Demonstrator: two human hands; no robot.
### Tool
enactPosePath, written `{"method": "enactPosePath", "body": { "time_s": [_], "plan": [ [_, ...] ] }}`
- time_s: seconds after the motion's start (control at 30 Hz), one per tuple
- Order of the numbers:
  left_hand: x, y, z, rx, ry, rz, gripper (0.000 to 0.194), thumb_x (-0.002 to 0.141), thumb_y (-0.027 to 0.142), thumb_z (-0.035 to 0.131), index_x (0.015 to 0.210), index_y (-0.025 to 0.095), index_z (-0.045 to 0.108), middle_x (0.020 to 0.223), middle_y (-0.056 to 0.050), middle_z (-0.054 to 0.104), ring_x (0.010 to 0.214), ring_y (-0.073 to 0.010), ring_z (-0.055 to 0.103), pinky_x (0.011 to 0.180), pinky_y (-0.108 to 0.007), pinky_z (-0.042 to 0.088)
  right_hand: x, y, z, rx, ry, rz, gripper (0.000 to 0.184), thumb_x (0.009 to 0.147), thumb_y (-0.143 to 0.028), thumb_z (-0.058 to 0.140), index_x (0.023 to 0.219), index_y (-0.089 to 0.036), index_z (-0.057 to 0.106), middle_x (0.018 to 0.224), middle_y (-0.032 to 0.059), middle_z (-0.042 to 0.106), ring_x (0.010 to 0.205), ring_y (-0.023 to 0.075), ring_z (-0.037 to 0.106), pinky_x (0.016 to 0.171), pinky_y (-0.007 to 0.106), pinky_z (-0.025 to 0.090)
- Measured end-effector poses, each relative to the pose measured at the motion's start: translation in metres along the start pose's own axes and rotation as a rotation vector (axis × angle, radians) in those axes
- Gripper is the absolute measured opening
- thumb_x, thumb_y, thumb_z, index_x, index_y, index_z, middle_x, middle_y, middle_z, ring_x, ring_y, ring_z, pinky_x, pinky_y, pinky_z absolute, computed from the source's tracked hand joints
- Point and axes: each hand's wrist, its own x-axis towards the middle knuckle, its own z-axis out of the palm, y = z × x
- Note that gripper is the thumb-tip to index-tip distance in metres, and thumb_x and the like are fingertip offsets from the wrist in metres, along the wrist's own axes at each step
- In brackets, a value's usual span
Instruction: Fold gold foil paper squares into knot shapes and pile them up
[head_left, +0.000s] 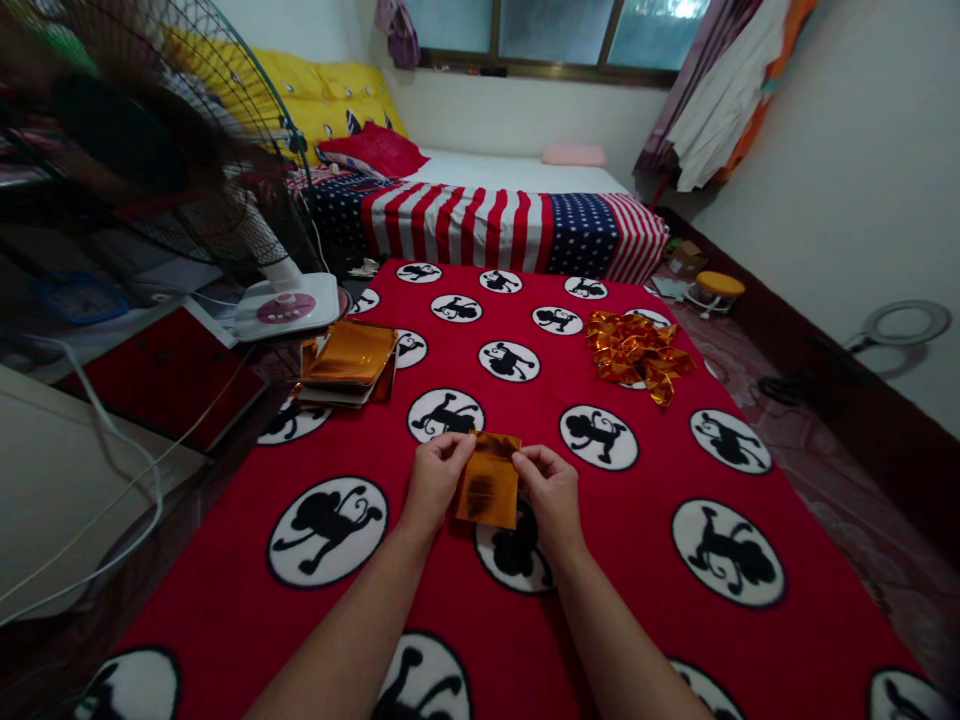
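A sheet of shiny gold foil paper point(489, 488) is held between my hands over the middle of the red cloth point(525, 410). My left hand point(439, 475) pinches its upper left corner between thumb and fingers. At the upper right corner, my right hand point(551, 485) grips the same sheet. The top strip of the sheet looks darker, and I cannot tell whether it is folded. To the left lies a stack of gold foil sheets point(352, 355). A pile of folded gold foil pieces point(634, 348) rests at the far right of the cloth.
On the left stands an electric fan point(289, 305) with a wire cage, close to the foil stack. White cables point(150, 470) hang at the left edge. Beyond the cloth is a bed with a striped, starred cover point(480, 225). A yellow stool point(720, 285) sits by the right wall.
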Motion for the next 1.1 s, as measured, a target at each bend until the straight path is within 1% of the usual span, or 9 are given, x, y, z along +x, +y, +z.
{"method": "enactPosePath", "body": {
  "time_s": [0.13, 0.3, 0.5, 0.63, 0.83, 0.9, 1.03, 1.1],
  "plan": [
    [-0.0001, -0.0011, -0.0001, 0.049, 0.003, 0.036, 0.026, 0.074, 0.039, 0.070, 0.076, 0.013, 0.071, 0.070, -0.002, 0.068, 0.064, -0.0139, 0.060, 0.060, -0.021, 0.045, 0.0017, 0.0033, 0.0017, -0.005, 0.009, -0.011, 0.027, 0.076, -0.043, 0.068, 0.072, -0.017, 0.063, 0.064, -0.0022, 0.058, 0.057, 0.0111, 0.052, 0.052, 0.021, 0.040],
    [-0.0008, -0.0003, 0.0001, 0.029, -0.008, 0.010, 0.027, 0.075, 0.039, 0.069, 0.076, 0.013, 0.071, 0.071, -0.002, 0.070, 0.065, -0.0145, 0.061, 0.059, -0.021, 0.045, 0.0025, 0.0086, 0.0023, -0.001, 0.018, -0.035, 0.028, 0.076, -0.045, 0.069, 0.072, -0.017, 0.065, 0.067, -0.0004, 0.063, 0.060, 0.0131, 0.056, 0.056, 0.023, 0.043],
    [-0.0013, 0.0008, 0.0007, 0.021, 0.005, -0.002, 0.027, 0.073, 0.040, 0.070, 0.075, 0.013, 0.071, 0.068, -0.002, 0.068, 0.063, -0.0143, 0.060, 0.058, -0.021, 0.044, 0.0014, 0.0071, 0.0022, 0.006, 0.014, -0.032, 0.025, 0.076, -0.042, 0.069, 0.071, -0.017, 0.065, 0.067, -0.0005, 0.063, 0.060, 0.0130, 0.056, 0.057, 0.023, 0.044],
    [-0.0009, 0.0006, 0.0008, 0.005, -0.008, -0.006, 0.028, 0.074, 0.040, 0.070, 0.075, 0.012, 0.070, 0.068, -0.002, 0.068, 0.062, -0.0140, 0.060, 0.057, -0.021, 0.045, 0.0011, 0.0060, 0.0025, 0.008, 0.016, -0.032, 0.023, 0.075, -0.039, 0.070, 0.072, -0.017, 0.066, 0.068, 0.0001, 0.064, 0.062, 0.0136, 0.057, 0.059, 0.023, 0.044],
    [-0.0003, -0.0004, 0.0004, -0.004, 0.002, -0.025, 0.030, 0.073, 0.042, 0.071, 0.077, 0.012, 0.071, 0.069, -0.003, 0.069, 0.062, -0.0150, 0.061, 0.058, -0.022, 0.046, 0.0006, 0.0044, 0.0022, -0.001, 0.020, -0.031, 0.021, 0.074, -0.037, 0.070, 0.072, -0.016, 0.066, 0.066, -0.0003, 0.063, 0.061, 0.0129, 0.056, 0.057, 0.023, 0.043],
    [-0.0002, -0.0010, 0.0000, -0.001, -0.012, -0.036, 0.032, 0.074, 0.044, 0.071, 0.080, 0.012, 0.072, 0.071, -0.004, 0.071, 0.064, -0.0156, 0.063, 0.059, -0.023, 0.047, 0.0003, 0.0028, 0.0023, 0.004, 0.007, -0.030, 0.021, 0.074, -0.036, 0.071, 0.072, -0.016, 0.066, 0.067, -0.0002, 0.064, 0.061, 0.0129, 0.056, 0.058, 0.023, 0.043],
    [-0.0008, -0.0020, -0.0004, 0.002, -0.092, -0.056, 0.034, 0.073, 0.045, 0.071, 0.083, 0.012, 0.074, 0.074, -0.004, 0.072, 0.064, -0.0157, 0.063, 0.058, -0.023, 0.047, -0.0004, 0.0000, 0.0029, 0.020, -0.025, -0.020, 0.020, 0.073, -0.035, 0.071, 0.073, -0.016, 0.067, 0.068, 0.0007, 0.066, 0.062, 0.0136, 0.058, 0.059, 0.023, 0.044],
    [-0.0015, -0.0020, -0.0001, -0.012, -0.104, -0.072, 0.034, 0.072, 0.044, 0.072, 0.083, 0.012, 0.075, 0.075, -0.005, 0.073, 0.064, -0.0160, 0.064, 0.058, -0.023, 0.048, -0.0003, -0.0006, 0.0030, 0.025, -0.040, -0.006, 0.020, 0.073, -0.035, 0.071, 0.073, -0.016, 0.067, 0.069, 0.0010, 0.066, 0.062, 0.0139, 0.058, 0.059, 0.024, 0.044]
  ]
}}
